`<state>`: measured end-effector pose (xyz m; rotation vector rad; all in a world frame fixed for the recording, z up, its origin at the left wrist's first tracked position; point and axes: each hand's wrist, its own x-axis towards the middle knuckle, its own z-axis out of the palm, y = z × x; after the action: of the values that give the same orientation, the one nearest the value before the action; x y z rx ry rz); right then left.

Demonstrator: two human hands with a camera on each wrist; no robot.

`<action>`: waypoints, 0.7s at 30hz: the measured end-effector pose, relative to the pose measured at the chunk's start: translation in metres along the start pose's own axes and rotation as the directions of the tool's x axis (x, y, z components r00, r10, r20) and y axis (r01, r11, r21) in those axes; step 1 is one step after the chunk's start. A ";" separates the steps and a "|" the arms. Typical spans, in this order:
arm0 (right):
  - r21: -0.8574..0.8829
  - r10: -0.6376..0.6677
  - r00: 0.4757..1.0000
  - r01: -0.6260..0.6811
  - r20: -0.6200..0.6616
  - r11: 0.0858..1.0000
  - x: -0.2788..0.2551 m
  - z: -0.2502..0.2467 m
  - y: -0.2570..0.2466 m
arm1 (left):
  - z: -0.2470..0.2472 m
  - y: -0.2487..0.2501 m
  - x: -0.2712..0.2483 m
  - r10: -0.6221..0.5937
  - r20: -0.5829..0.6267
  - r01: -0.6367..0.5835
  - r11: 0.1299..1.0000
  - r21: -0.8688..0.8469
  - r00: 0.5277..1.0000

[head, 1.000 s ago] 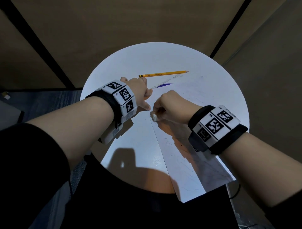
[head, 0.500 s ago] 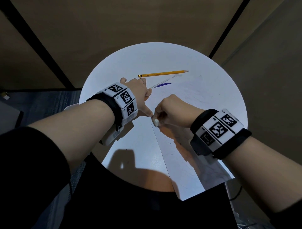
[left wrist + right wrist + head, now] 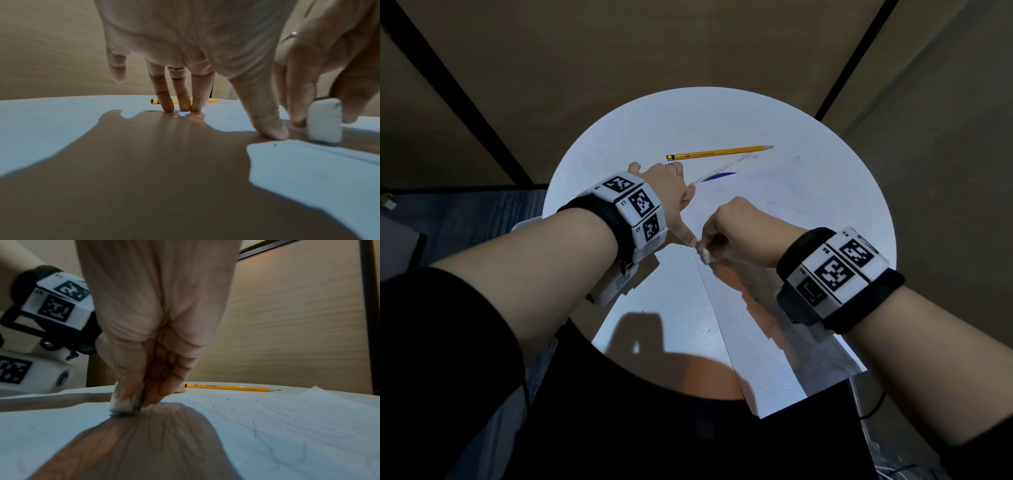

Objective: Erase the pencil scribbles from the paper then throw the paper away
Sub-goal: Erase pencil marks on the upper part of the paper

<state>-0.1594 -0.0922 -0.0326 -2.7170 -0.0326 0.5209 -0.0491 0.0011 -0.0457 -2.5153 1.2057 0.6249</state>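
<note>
A white sheet of paper (image 3: 784, 335) with faint pencil scribbles (image 3: 255, 428) lies on the right half of the round white table (image 3: 619, 164), its near corner hanging over the rim. My right hand (image 3: 736, 233) pinches a small white eraser (image 3: 704, 255) (image 3: 324, 120) (image 3: 125, 404) and holds it down on the paper's left edge. My left hand (image 3: 671, 195) lies spread beside it, its straight fingers (image 3: 180, 97) and thumb (image 3: 267, 123) pressing down at the paper's left edge, thumb tip almost touching the eraser.
A yellow pencil (image 3: 719, 153) (image 3: 230, 387) lies on the table beyond both hands, point to the right. A small blue mark (image 3: 719, 176) sits near the paper's far edge. Brown wall panels with dark strips stand behind the table. My dark-clothed lap is below the near rim.
My right hand with the eraser has slid toward me along the paper's left edge. My left thumb has stretched after it while the fingers stayed planted.
</note>
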 end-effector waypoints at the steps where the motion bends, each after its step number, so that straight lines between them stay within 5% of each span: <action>1: -0.008 0.004 1.000 -0.004 -0.025 1.000 0.002 0.001 0.000 | 0.000 0.000 0.000 -0.002 -0.003 0.002 1.000 -0.002 1.000; 11: 0.049 0.000 0.999 -0.003 0.053 0.999 -0.009 0.000 0.003 | 0.000 -0.001 0.000 -0.006 0.004 0.006 1.000 -0.002 1.000; 16: -0.003 0.009 0.999 -0.009 -0.046 1.000 -0.001 0.004 0.001 | 0.002 -0.001 -0.002 -0.001 -0.013 0.001 1.000 0.007 1.000; 21: 0.073 0.027 0.999 -0.030 0.047 0.997 -0.014 0.004 0.004 | 0.003 0.000 -0.003 0.004 -0.012 -0.004 1.000 0.017 1.000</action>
<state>-0.1741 -0.0958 -0.0324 -2.6371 0.0136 0.5808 -0.0515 0.0039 -0.0467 -2.5070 1.2149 0.5994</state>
